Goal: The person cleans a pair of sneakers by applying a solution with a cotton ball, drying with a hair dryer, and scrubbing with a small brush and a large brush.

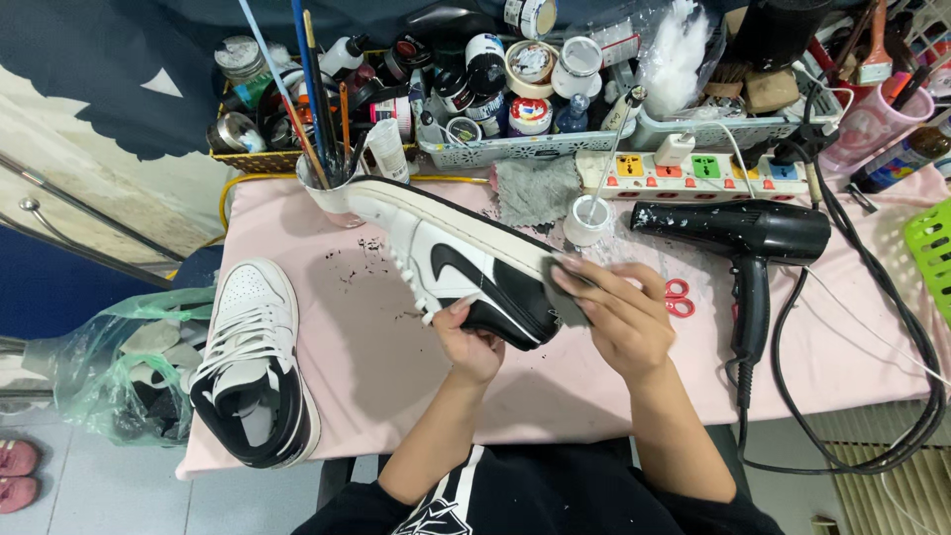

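A black and white sneaker (451, 256) is held on its side above the pink table (376, 347), toe pointing far left. My left hand (468, 342) grips it from below, at the ankle opening. My right hand (619, 317) presses a small grey cloth (567, 287) against the heel end of the sole. The matching sneaker (253, 367) lies at the table's left edge, laces up.
A black hair dryer (748, 243) lies to the right with its cord looping off the table. Red scissors (679, 295), a power strip (693, 168), a cup of brushes (327, 188), a small white jar (589, 223) and baskets of paint bottles (515, 99) crowd the back.
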